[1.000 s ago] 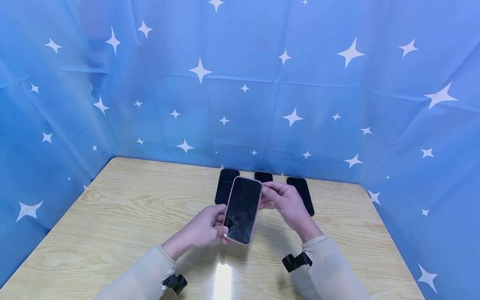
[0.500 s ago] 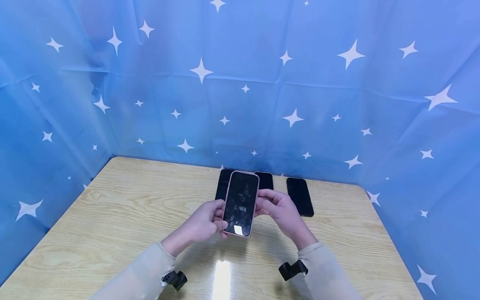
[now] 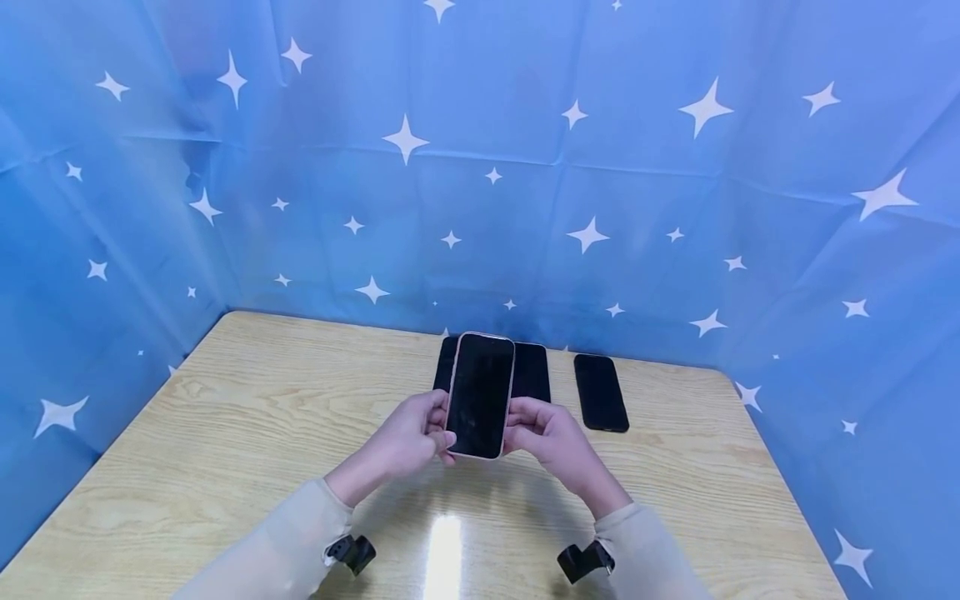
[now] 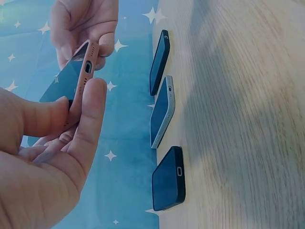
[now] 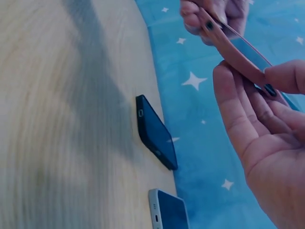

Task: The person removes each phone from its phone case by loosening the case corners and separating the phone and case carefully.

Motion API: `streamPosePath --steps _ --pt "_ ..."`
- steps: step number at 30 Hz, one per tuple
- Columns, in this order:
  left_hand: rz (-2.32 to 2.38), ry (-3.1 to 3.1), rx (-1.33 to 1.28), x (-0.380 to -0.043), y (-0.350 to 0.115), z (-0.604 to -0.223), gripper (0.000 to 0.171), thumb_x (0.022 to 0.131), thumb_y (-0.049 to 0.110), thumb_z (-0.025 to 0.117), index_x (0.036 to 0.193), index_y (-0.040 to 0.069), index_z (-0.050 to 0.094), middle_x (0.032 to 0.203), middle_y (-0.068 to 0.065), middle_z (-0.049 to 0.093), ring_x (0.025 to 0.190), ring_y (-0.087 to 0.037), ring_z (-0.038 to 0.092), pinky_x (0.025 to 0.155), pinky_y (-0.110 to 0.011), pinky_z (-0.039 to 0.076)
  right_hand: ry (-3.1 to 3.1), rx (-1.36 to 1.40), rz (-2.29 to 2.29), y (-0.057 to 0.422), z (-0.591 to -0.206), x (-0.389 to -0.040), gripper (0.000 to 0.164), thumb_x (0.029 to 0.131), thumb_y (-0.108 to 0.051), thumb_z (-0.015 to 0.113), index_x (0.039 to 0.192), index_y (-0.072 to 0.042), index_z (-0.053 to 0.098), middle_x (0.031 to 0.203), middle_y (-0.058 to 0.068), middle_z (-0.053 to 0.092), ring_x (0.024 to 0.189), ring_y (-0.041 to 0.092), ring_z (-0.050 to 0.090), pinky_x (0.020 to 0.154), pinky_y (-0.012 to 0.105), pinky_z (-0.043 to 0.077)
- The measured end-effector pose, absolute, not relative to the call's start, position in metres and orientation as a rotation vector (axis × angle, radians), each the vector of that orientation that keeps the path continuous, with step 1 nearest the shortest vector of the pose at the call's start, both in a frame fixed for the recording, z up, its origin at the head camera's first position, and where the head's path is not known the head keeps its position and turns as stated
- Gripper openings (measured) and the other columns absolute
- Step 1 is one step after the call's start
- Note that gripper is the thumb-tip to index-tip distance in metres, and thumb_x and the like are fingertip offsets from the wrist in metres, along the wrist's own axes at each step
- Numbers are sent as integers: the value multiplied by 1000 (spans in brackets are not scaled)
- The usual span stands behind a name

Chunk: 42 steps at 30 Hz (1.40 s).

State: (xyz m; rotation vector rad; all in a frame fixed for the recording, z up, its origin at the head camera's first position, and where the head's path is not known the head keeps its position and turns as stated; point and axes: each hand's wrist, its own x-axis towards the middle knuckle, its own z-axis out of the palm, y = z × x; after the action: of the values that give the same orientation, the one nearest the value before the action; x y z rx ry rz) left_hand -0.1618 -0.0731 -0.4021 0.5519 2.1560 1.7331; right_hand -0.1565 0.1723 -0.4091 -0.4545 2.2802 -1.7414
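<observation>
Both hands hold a smartphone [image 3: 482, 396] in a pink case above the table, its dark screen towards the head camera. My left hand [image 3: 405, 437] grips its lower left corner, the thumb on the front and fingers behind. On the opposite long edge, my right hand [image 3: 551, 442] pinches the lower part between thumb and fingers. The left wrist view shows the charging port in the bottom edge of the pink case [image 4: 89, 67]. Side buttons appear along the case [image 5: 238, 59] in the right wrist view. Some fingertips are hidden behind the phone.
Three more phones lie screen up at the table's far side: a black one [image 3: 444, 367] partly covered by the held phone, a light-edged one [image 3: 532, 372] and a black one [image 3: 602, 393] at right. A star-patterned blue curtain [image 3: 480, 200] surrounds the wooden table [image 3: 300, 375].
The held phone has moved up and slightly left in the head view and turned straighter. My right hand has gone from its upper right edge down to the lower right.
</observation>
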Motion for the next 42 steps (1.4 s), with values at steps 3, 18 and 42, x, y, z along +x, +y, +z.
streamPosePath --steps 3,18,42 --pt "1752 2164 532 -163 -73 -401 14 94 -18 51 98 -5 51 72 -8 52 70 -34 69 73 -44 66 2274 -464 -1728 169 -411 -153 22 97 2 57 117 3 67 103 16 75 87 26 75 90 27 61" --pt "1781 2197 501 -163 -69 -402 18 93 -18 53 108 -8 56 90 -17 70 71 -25 70 71 -47 66 2284 -443 -1738 161 -412 -148 25 93 7 54 114 6 69 96 19 75 81 24 75 82 32 65" --pt "1873 1992 477 -167 -73 -401 30 95 -17 48 123 -10 54 113 -25 71 86 -23 73 75 -45 65 2174 -621 -1894 165 -418 -147 33 99 8 51 130 8 63 105 22 74 82 22 74 83 37 65"
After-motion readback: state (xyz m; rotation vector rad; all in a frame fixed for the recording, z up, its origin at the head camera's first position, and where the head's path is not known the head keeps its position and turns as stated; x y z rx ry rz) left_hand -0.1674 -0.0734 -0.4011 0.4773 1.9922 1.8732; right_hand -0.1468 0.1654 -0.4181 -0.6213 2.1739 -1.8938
